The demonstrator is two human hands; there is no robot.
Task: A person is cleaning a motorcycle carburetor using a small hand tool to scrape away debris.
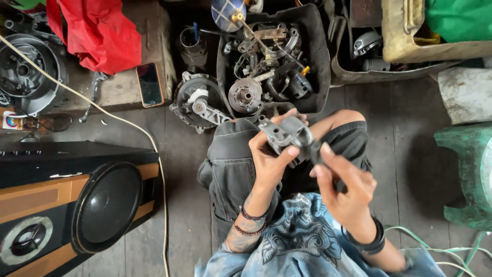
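While left hand [269, 159] grips grey metal part [287, 134] | right hand [344, 182] pinches its dark end | black tub [320, 56] holds engine parts [261, 66]

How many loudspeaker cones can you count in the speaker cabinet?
2: a large cone at the middle of the speaker cabinet, and a small one near its lower-left end. More may lie outside the picture.
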